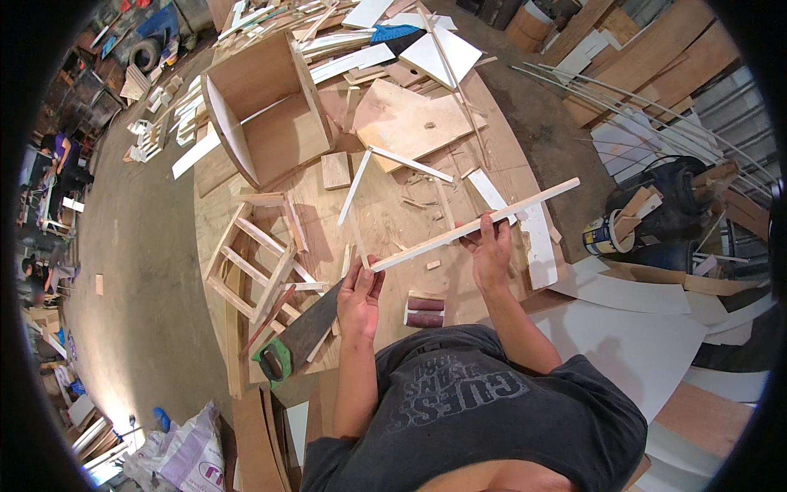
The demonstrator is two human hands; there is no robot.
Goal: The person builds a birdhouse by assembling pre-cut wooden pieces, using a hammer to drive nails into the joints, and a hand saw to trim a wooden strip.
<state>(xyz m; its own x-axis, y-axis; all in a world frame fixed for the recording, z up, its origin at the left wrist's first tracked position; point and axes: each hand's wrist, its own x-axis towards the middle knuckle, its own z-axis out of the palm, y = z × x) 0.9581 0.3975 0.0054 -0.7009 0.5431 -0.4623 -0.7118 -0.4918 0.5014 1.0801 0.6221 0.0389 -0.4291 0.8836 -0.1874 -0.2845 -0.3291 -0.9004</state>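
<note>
Left hand [359, 303] pinches the near end of a long, pale, square-edged wooden strip [475, 229]; right hand [492, 256] grips it past mid-length. Strip is held above the plywood counter [392, 287], far end sticking out right, unsupported. Risk: a loose left pinch could let it pivot and knock the slatted pale-wood frame [258, 262]. Green-and-black-handled handsaw [307, 332] lies just beside the left forearm; a careless drop of the arm could nick skin. Rough edges may splinter. Can't tell if thin white strips [410, 164] beyond are attached.

white sack [184, 456] lower left; bucket [600, 237] holding wood scraps [642, 206]
</note>
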